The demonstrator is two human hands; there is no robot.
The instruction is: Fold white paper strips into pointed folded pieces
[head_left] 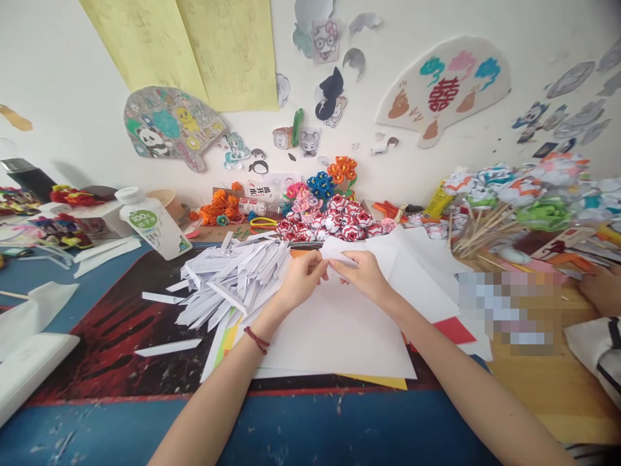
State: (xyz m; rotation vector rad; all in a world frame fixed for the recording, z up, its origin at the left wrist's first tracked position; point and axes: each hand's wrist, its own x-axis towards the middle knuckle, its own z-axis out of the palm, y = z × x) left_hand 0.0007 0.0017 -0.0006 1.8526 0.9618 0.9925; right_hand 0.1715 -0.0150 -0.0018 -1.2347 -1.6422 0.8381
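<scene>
Both my hands meet above a stack of white paper sheets (334, 343) in the middle of the table. My left hand (303, 278) pinches one end of a small piece of white paper (343, 257), its fingertips pressed together. From the other side my right hand (363, 278) grips the same paper between thumb and fingers. The paper's lower part is hidden behind my fingers. Just left of my left hand lies a heap of folded white paper strips (237, 278), with one loose strip (167, 347) in front of it.
Red-and-white paper flowers (339, 217) line the wall behind my hands. A white bottle (152, 223) leans at the left. Wooden sticks (480, 230) with paper flowers stand at the right, near another person's hand (604, 288). A white box-like object (36, 369) lies at the left front.
</scene>
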